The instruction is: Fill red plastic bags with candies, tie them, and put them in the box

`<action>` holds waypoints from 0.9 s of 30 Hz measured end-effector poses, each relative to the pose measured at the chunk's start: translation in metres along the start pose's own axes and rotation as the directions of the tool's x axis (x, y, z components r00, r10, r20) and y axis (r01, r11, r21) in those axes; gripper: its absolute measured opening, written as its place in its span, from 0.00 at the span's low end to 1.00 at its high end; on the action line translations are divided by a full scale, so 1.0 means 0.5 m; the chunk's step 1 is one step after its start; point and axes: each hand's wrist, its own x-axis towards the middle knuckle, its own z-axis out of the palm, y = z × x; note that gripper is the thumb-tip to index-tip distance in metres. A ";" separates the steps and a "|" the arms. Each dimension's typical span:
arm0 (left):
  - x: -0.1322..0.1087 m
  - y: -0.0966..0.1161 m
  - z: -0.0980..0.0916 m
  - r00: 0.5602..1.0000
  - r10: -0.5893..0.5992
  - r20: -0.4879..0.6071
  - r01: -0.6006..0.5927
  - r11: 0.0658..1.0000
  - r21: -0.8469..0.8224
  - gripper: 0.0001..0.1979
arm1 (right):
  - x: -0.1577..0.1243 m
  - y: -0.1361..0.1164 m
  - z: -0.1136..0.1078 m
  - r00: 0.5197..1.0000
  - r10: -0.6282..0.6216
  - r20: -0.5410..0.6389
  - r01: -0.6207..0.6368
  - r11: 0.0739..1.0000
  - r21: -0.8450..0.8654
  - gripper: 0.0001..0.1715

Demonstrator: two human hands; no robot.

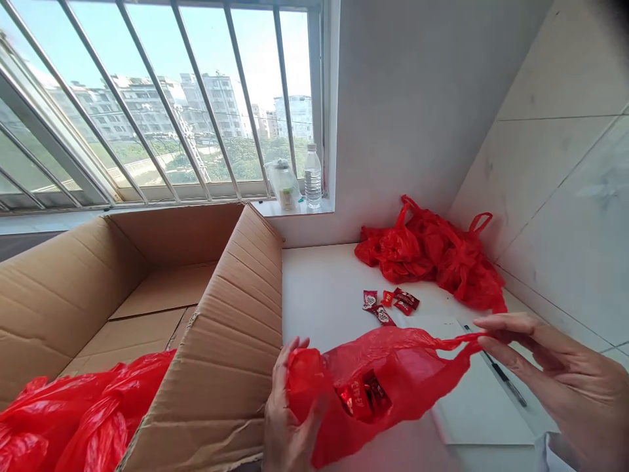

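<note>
I hold a red plastic bag [393,380] with small red sweet packets showing through it, low over the white counter [324,288]. My left hand [287,419] is closed round the bag's left end beside the cardboard box. My right hand [555,373] pinches the bag's stretched handle at the right. Several loose red sweet packets [390,305] lie on the counter just beyond the bag.
A large open cardboard box [230,314] stands at the left with filled red bags [83,419] in its near corner. A heap of empty red bags [432,252] lies at the back right. A pen [501,373] rests on white paper [481,400]. A water bottle [312,177] and a jar [285,187] stand on the windowsill.
</note>
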 end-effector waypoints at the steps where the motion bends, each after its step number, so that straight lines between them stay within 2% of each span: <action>1: 0.006 0.011 0.001 0.998 -0.016 0.054 0.017 1.000 -0.005 0.36 | 0.002 -0.006 0.001 0.999 -0.001 0.039 0.000 1.000 0.026 0.18; 3: 0.019 0.038 0.006 0.982 -0.064 0.176 0.070 0.997 -0.029 0.23 | 0.009 -0.029 0.009 0.993 -0.035 0.116 0.023 0.994 0.105 0.17; 5: 0.030 0.068 0.016 0.962 -0.125 0.242 0.157 0.980 -0.120 0.19 | 0.017 -0.062 0.021 0.987 -0.080 0.139 0.053 0.981 0.184 0.14; 7: 0.040 0.098 0.028 0.948 -0.177 0.263 0.245 0.935 -0.255 0.18 | 0.026 -0.099 0.038 0.989 -0.115 0.090 0.088 0.961 0.262 0.12; 9: 0.051 0.125 0.038 0.946 -0.173 0.274 0.259 0.913 -0.316 0.15 | 0.035 -0.135 0.057 0.989 -0.148 -0.011 0.142 0.925 0.352 0.12; 11: 0.060 0.147 0.045 0.945 -0.141 0.295 0.212 0.951 -0.224 0.12 | 0.041 -0.164 0.073 0.975 -0.216 -0.060 0.222 0.886 0.407 0.12; 12: 0.062 0.156 0.047 0.947 -0.122 0.296 0.169 0.976 -0.138 0.11 | 0.042 -0.177 0.080 0.958 -0.287 -0.027 0.272 0.867 0.417 0.13; 13: 0.063 0.163 0.048 0.949 -0.097 0.299 0.116 0.992 -0.044 0.12 | 0.041 -0.189 0.086 0.923 -0.382 0.045 0.328 0.843 0.425 0.13; 14: 0.061 0.167 0.050 0.952 -0.065 0.299 0.054 0.998 0.045 0.14 | 0.038 -0.200 0.091 0.865 -0.482 0.142 0.379 0.811 0.445 0.14; 16: 0.053 0.172 0.053 0.955 0.033 0.295 -0.085 0.982 0.167 0.16 | 0.029 -0.220 0.102 0.686 -0.647 0.333 0.430 0.730 0.532 0.15; 17: 0.046 0.172 0.054 0.947 0.079 0.310 -0.150 0.966 0.210 0.17 | 0.024 -0.230 0.107 0.598 -0.698 0.394 0.424 0.693 0.583 0.15; 18: 0.040 0.171 0.054 0.934 0.120 0.338 -0.211 0.946 0.247 0.16 | 0.018 -0.238 0.113 0.531 -0.731 0.427 0.411 0.664 0.625 0.15; 19: 0.035 0.170 0.053 0.915 0.154 0.372 -0.269 0.922 0.279 0.15 | 0.015 -0.245 0.120 0.489 -0.753 0.440 0.403 0.643 0.652 0.15; 20: 0.030 0.169 0.049 0.893 0.189 0.408 -0.328 0.895 0.303 0.15 | 0.013 -0.250 0.127 0.467 -0.762 0.448 0.402 0.634 0.660 0.15; 22: 0.027 0.170 0.035 0.851 0.244 0.465 -0.424 0.841 0.335 0.14 | 0.017 -0.255 0.141 0.480 -0.749 0.456 0.409 0.651 0.639 0.15; 24: 0.030 0.175 0.017 0.814 0.251 0.523 -0.458 0.831 0.315 0.13 | 0.029 -0.254 0.154 0.541 -0.706 0.456 0.394 0.693 0.604 0.13; 26: 0.036 0.183 0.004 0.782 0.202 0.589 -0.411 0.879 0.243 0.11 | 0.042 -0.251 0.165 0.590 -0.678 0.438 0.366 0.709 0.603 0.11; 27: 0.038 0.187 0.001 0.784 0.178 0.595 -0.361 0.910 0.205 0.09 | 0.047 -0.250 0.169 0.597 -0.675 0.433 0.353 0.706 0.614 0.10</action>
